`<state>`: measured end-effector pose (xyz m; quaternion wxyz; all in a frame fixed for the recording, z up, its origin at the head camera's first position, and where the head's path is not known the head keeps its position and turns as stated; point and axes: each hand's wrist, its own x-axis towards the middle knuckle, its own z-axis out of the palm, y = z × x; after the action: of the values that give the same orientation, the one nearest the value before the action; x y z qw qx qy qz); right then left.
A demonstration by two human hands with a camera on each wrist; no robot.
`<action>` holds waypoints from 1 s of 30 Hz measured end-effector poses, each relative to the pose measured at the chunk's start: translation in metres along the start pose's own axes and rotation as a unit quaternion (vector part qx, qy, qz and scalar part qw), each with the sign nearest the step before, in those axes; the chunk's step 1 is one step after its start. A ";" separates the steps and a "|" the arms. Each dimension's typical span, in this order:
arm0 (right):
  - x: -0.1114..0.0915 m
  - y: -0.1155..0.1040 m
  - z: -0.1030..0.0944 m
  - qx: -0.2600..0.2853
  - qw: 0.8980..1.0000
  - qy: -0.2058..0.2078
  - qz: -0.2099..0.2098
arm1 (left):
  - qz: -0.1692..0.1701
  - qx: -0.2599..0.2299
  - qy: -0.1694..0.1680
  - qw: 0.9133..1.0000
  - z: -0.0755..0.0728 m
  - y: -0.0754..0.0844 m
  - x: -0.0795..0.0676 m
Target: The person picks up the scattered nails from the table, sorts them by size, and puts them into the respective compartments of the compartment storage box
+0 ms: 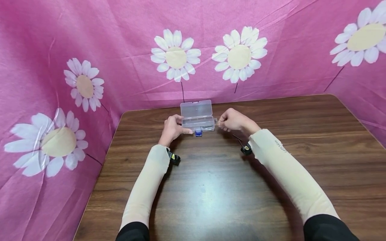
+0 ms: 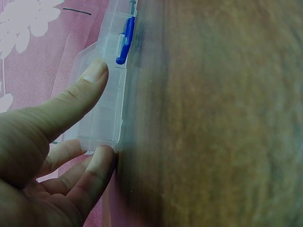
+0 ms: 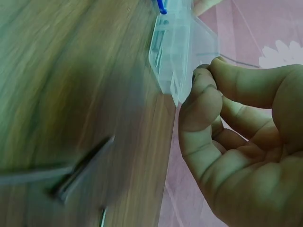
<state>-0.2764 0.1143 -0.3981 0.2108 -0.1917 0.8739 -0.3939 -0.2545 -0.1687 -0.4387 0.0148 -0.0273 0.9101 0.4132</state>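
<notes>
Far on the desk, the left hand grips a clear box at its left end; the right hand, at the right end, has thumb and forefinger together, any hold unclear. Beyond stand the open lid and pink cloth.

Your left hand grips the left end of a clear rectangular plastic box on the brown wood-grain worktop. Its clear lid stands raised behind; a blue plastic latch hangs in front. Thin silvery pieces lie inside, toward the right. Your right hand, fingers curled, is at the right end. Pink daisy-printed cloth hangs behind.
</notes>
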 end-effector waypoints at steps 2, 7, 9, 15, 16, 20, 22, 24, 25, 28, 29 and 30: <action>-0.004 0.005 -0.003 0.000 1.000 -0.001 0.002 | 0.002 -0.002 0.002 1.000 0.000 0.000 0.000; -0.015 0.017 -0.008 -0.005 1.000 -0.010 0.011 | 0.001 -0.006 0.001 1.000 0.001 0.000 0.000; -0.020 0.020 -0.009 -0.009 1.000 -0.017 0.012 | 0.000 -0.007 -0.001 1.000 0.001 0.000 -0.001; -0.032 0.029 -0.013 -0.021 0.999 -0.022 0.011 | -0.006 -0.005 -0.003 1.000 0.000 0.000 -0.001; -0.033 0.031 -0.013 -0.021 0.999 -0.024 0.014 | -0.007 -0.003 -0.005 1.000 0.000 0.000 -0.001; -0.039 0.036 -0.015 -0.023 0.999 -0.033 0.025 | -0.008 0.000 -0.004 1.000 -0.001 0.000 0.000; -0.042 0.039 -0.015 -0.025 0.999 -0.036 0.033 | -0.008 -0.002 -0.002 1.000 -0.001 0.001 -0.001; -0.046 0.042 -0.016 -0.029 0.998 -0.037 0.035 | -0.008 -0.004 -0.001 1.000 -0.002 0.001 -0.001; -0.047 0.043 -0.016 -0.032 0.998 -0.036 0.036 | -0.009 -0.006 -0.001 1.000 -0.002 0.001 -0.001; -0.053 0.046 -0.016 -0.057 0.997 -0.022 0.043 | -0.010 -0.006 -0.005 1.000 -0.001 0.001 0.000; -0.055 0.046 -0.016 -0.072 0.996 -0.015 0.043 | -0.010 -0.006 -0.006 1.000 -0.001 0.001 -0.001; -0.057 0.046 -0.016 -0.090 0.995 -0.008 0.042 | -0.011 -0.005 -0.007 1.000 -0.001 0.001 -0.001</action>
<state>-0.2449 0.1807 -0.4121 0.2165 -0.1760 0.9114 -0.3026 -0.2539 -0.1683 -0.4371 0.0254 -0.0343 0.9077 0.4174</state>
